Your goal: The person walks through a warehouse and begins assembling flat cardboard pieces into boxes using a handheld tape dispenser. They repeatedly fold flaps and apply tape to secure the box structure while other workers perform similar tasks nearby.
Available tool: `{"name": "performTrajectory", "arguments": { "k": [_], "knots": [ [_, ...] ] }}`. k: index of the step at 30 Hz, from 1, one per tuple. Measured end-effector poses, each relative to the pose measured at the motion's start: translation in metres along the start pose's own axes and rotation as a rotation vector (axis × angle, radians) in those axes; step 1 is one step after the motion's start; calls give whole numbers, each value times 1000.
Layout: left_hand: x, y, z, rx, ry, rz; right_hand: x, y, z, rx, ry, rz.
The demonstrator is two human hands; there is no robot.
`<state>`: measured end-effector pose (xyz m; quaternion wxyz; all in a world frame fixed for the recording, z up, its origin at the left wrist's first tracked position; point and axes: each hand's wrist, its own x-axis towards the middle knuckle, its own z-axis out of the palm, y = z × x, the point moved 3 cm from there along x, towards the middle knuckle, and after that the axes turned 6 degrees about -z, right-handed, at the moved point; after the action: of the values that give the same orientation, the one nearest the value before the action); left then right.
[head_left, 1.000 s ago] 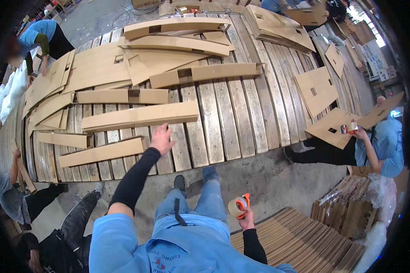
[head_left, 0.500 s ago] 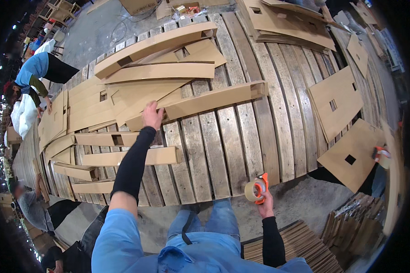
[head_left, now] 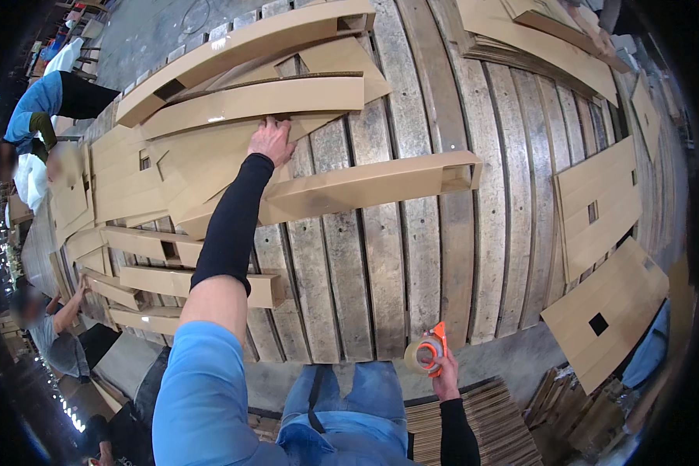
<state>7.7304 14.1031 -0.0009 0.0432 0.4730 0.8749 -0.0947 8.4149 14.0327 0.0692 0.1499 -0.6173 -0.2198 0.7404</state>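
My left hand (head_left: 272, 141) reaches over the slatted wooden table, fingers stretched to the near edge of a long narrow cardboard box (head_left: 256, 106). Whether the fingertips touch its edge or the flat cardboard sheet (head_left: 202, 159) below is hard to make out. Under my left forearm lies another long narrow box (head_left: 365, 185), its right end open. My right hand (head_left: 445, 379) is closed around an orange tape dispenser (head_left: 440, 342) with a roll of tape, held at the table's near edge.
A third long box (head_left: 248, 58) lies farther back. Shorter narrow boxes (head_left: 159, 280) are at the left. Flat sheets are stacked at the far right (head_left: 536, 48) and right (head_left: 598, 206). Co-workers stand at the left (head_left: 35, 105) and lower left (head_left: 62, 342). Cardboard is piled (head_left: 481, 427) beside my legs.
My left hand has moved farther away, from the near long box to the middle one. My right hand has drawn slightly lower with the tape dispenser. The whole view has shifted.
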Motion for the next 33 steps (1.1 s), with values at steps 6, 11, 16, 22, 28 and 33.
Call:
{"name": "performTrajectory", "arguments": {
  "k": [6, 11, 16, 22, 28, 33],
  "knots": [
    [20, -22, -18, 122, -162, -101, 14, -16, 19, -102, -25, -63],
    [41, -52, -163, 136, -117, -71, 9, -45, 0, -34, 25, -107],
    [-34, -106, -366, 62, 159, 158, 18, -62, 7, 42, 1, -166],
    [-200, 27, -501, -209, 39, 140, 9, -99, -3, 21, -43, -210],
    [-348, 125, -467, -262, 12, 388, 14, -85, -36, 185, -97, -355],
    [-421, 247, -362, -217, 11, 564, -23, -63, -90, 167, 82, -263]
  ]
}}
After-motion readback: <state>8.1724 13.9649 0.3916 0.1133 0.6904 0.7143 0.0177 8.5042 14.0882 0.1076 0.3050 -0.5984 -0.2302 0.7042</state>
